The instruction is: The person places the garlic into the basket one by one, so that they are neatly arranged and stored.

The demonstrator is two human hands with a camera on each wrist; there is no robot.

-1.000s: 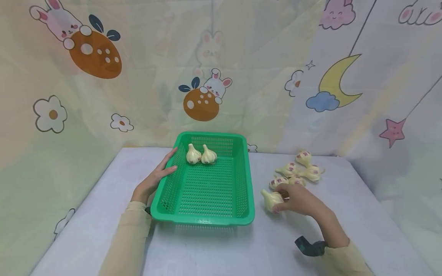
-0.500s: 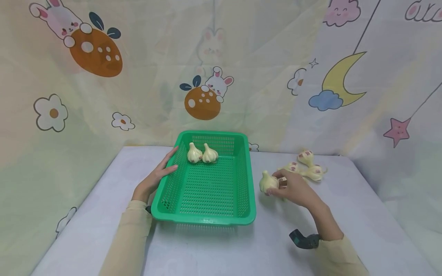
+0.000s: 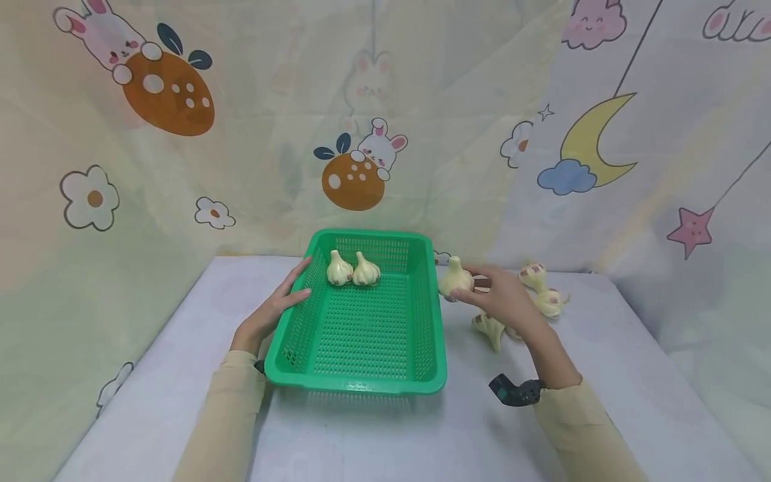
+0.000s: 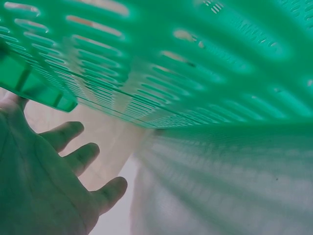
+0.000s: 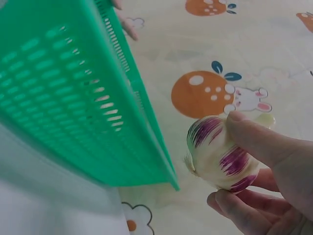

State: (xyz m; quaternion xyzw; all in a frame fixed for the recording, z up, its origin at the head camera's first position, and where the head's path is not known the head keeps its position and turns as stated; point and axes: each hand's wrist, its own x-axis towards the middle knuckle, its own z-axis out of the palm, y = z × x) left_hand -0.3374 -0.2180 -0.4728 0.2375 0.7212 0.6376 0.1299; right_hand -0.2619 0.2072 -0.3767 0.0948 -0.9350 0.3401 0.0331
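Note:
In the head view my right hand [image 3: 502,298] pinches a garlic bulb [image 3: 456,280] between thumb and fingers, its neck up, just beside the right rim of a green plastic basket [image 3: 367,386]. Purple streaks mark that bulb in the right wrist view, where the thumb [image 5: 264,142] lies along its side. My left hand [image 3: 271,311] rests on the basket's left rim, and the left wrist view has several of its fingers [image 4: 83,156] straight and spread below the rim. Two garlic bulbs, a left one [image 3: 340,270] and a right one [image 3: 365,270], sit at the basket's far left.
Right of the basket, more bulbs lie on the white table [image 3: 361,442]: one tipped bulb [image 3: 489,329] below my right hand, and two farther back, including a rear bulb [image 3: 533,276]. A printed curtain [image 3: 446,120] hangs behind the table.
My right hand has lifted the garlic bulb from the table and carried it up and left toward the basket's right rim. My left hand and the basket have stayed in place.

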